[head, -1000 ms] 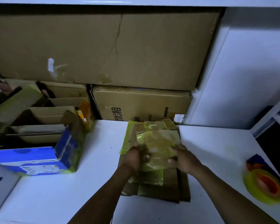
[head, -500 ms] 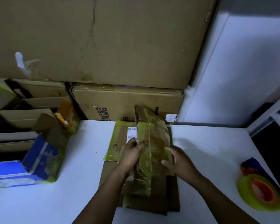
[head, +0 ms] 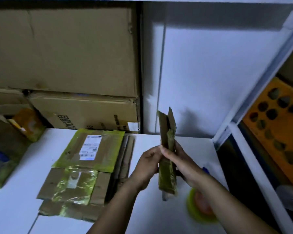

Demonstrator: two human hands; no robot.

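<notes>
Your left hand and right hand both grip the flattened carton, fingers curled against its two faces. It stands on edge in the air at centre right of the frame, above the white table. Pinching it from both sides looks like a way to keep the taped flaps pressed flat and the piece thin enough to slot away.

Half a second ago the carton was only tipping up off the stack at the frame's middle. Now it is clear of the stack and to its right. The labelled carton lies uncovered, and your right wrist half hides the tape roll at lower right.
</notes>
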